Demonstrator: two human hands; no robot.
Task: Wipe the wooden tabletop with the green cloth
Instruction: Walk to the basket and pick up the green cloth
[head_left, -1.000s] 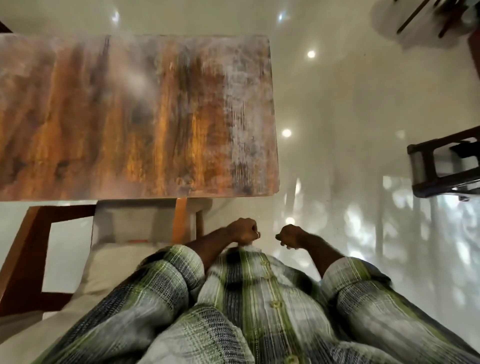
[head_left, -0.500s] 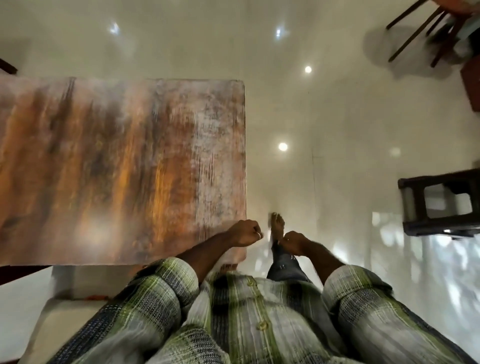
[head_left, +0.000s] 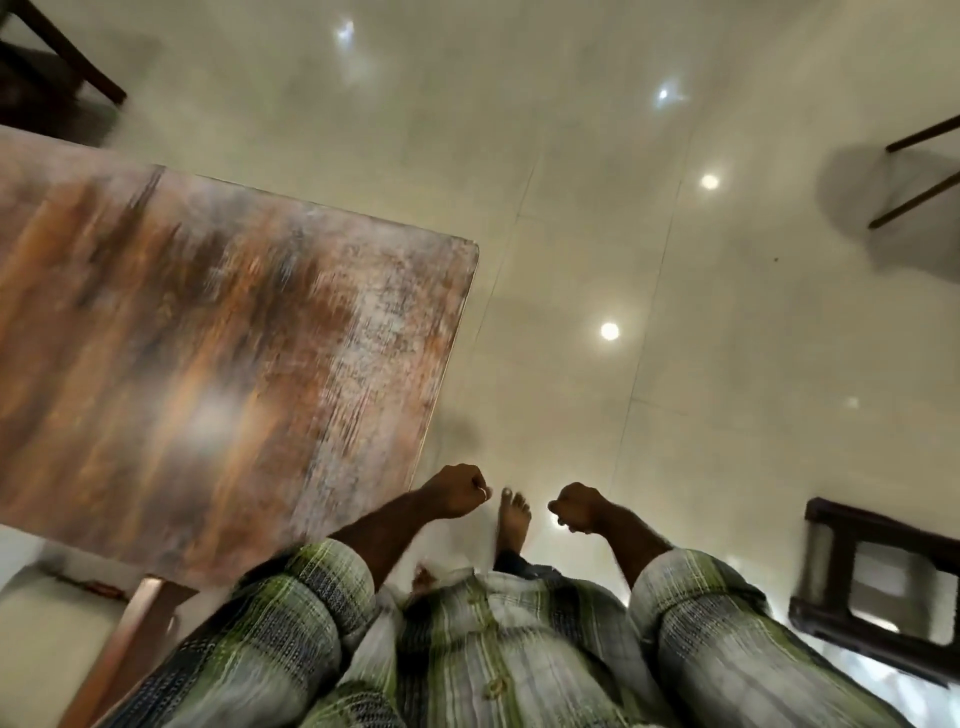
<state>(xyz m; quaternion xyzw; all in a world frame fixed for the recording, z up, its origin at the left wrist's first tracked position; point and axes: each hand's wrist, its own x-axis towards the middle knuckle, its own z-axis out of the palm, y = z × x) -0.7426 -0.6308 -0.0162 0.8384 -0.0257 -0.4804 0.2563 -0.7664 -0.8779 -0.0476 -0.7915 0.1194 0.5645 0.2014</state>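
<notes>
Glossy cream floor (head_left: 675, 415) with light reflections fills most of the view. Versus 0.5 s ago, the wooden bench (head_left: 208, 338) sits skewed at frame left with its far right corner pointing up-right, where its edges ran square before. Bare foot (head_left: 513, 525) shows more fully between the wrists. Dark stool (head_left: 883, 527) has dropped lower on the right.

Left hand (head_left: 457, 491) has fingers curled into a fist, a ring on one finger, just beside the bench's right edge. Right hand (head_left: 574, 506) is also fisted, facing the left one across a small gap. Nothing visible in either hand. Forearms bare, plaid sleeves (head_left: 311, 597) rolled up.
</notes>
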